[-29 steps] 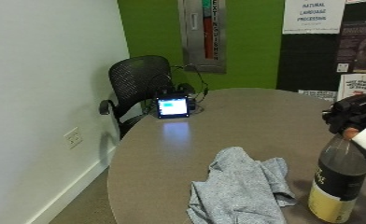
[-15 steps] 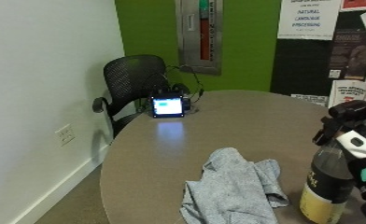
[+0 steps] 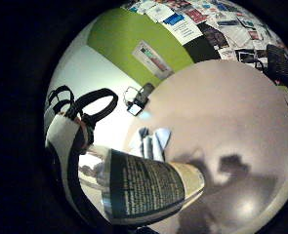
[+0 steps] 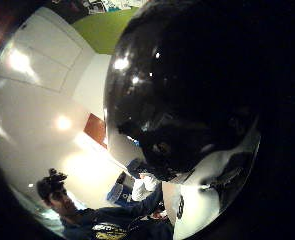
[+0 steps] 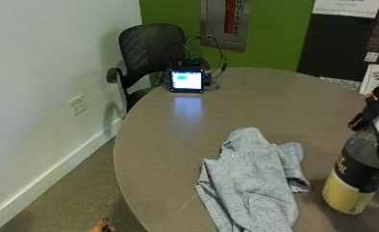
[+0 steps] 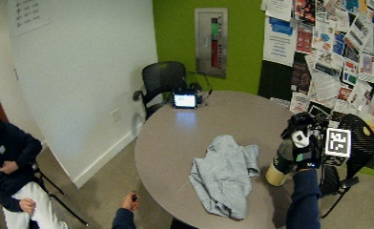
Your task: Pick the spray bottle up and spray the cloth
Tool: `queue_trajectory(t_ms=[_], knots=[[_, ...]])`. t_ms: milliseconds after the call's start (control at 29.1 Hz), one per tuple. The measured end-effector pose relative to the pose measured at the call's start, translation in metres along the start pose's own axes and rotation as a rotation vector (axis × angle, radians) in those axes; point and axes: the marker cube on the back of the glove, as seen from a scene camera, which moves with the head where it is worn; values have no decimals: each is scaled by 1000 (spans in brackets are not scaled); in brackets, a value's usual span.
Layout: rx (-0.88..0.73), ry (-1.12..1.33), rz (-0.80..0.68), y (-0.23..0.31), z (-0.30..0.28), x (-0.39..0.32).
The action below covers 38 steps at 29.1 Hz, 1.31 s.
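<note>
Grey cloth lies crumpled on a round table. Just beside the cloth, a black-gloved right hand has its fingers wrapped round an upright spray bottle.

The room is evenly and brightly lit from above. The table shows a soft sheen, with a pale reflected glow just in front of the small lit screen. In the little-finger palm view, blurred dark shadows lie on the table beyond the spray bottle, and a bright glare spot sits near them. The thumb-side view is mostly dark, with pinpoint highlights on a glossy black surface and blown-out ceiling lights. Both palm views bend strongly at their edges.
</note>
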Motion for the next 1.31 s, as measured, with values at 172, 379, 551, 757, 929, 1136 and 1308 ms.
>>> queue_trajectory(t_ms=[172,379,551,757,929,1136,1308], knots=[[41,42,-52,-17,-11,-16],[17,61,-110,-32,7,-51],[-1,89,-147,-33,2,-64],[-36,296,-293,-8,-3,-95],[-67,533,-418,23,17,-133],[-140,874,-636,58,63,-145],[-184,1054,-761,70,83,-140]])
